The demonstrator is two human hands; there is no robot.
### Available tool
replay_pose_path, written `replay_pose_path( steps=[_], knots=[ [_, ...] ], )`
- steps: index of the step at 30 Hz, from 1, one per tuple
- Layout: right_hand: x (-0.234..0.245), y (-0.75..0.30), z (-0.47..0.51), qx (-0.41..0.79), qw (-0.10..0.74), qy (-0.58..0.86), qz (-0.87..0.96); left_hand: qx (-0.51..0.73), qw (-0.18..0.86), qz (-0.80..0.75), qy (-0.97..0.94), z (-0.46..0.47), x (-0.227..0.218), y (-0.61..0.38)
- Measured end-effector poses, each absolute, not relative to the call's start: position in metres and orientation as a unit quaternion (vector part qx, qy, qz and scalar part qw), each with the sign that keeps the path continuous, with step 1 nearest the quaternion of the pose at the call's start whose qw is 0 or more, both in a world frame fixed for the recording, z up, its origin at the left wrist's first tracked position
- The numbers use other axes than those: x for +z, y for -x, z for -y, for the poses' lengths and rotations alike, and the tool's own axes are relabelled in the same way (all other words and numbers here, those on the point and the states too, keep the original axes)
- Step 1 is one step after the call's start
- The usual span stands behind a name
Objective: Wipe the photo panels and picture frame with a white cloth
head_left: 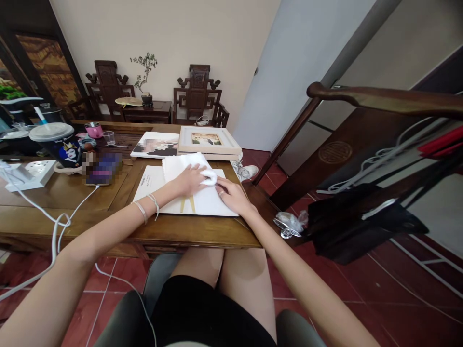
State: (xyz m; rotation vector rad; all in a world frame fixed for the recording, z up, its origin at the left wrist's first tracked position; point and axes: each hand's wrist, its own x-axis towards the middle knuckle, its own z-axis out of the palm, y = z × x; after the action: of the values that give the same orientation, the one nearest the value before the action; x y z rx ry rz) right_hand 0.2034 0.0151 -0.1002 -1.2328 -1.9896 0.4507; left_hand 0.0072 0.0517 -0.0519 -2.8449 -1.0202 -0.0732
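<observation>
A white cloth [180, 166], which looks like a soft towel or tissue, lies on a flat white board [213, 205] near the table's front edge. My left hand [191, 180] rests on the cloth with its fingers bent over it, and a bunched roll of the cloth sticks out at its right side. My right hand [230, 195] lies at the board's right side, fingers stretched out, their tips close to that roll. Two gold-coloured strips show on the board below my left hand. Whatever is under the palms is hidden.
Behind the board lie a photo print [155, 144] and a framed picture [206, 140]. To the left are a phone [103, 171] on a white cable, a lidded cup [60, 144] and a power strip [34, 173]. A wooden stand with bags [347, 226] is on the right.
</observation>
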Motion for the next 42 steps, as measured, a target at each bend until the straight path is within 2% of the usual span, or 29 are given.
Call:
replay_pose_path(
  steps=[11, 15, 18, 24, 31, 36, 42],
  knots=[
    [-0.119, -0.209, -0.029, 0.178, 0.367, 0.499, 0.765, -0.012, 0.171, 0.261, 0.95, 0.061, -0.049, -0.002],
    [-0.118, -0.209, -0.029, 0.182, 0.367, 0.499, 0.763, -0.021, 0.168, 0.227, 0.959, 0.088, -0.046, 0.0],
    [-0.117, -0.208, -0.029, 0.181, 0.369, 0.497, 0.764, -0.018, 0.125, 0.235, 0.964, 0.069, -0.037, 0.002],
    [-0.114, -0.208, -0.026, 0.181, 0.359, 0.49, 0.773, -0.014, -0.054, 0.307, 0.95, -0.036, -0.016, -0.001],
    [-0.114, -0.207, -0.025, 0.16, 0.357, 0.499, 0.773, -0.04, -0.129, 0.326, 0.936, -0.091, 0.0, -0.056],
    [-0.113, -0.207, -0.026, 0.157, 0.358, 0.5, 0.773, -0.028, -0.114, 0.316, 0.941, -0.086, -0.004, -0.081],
    [-0.113, -0.207, -0.026, 0.159, 0.364, 0.492, 0.775, -0.028, -0.044, 0.336, 0.94, -0.087, -0.02, -0.048]
  ],
)
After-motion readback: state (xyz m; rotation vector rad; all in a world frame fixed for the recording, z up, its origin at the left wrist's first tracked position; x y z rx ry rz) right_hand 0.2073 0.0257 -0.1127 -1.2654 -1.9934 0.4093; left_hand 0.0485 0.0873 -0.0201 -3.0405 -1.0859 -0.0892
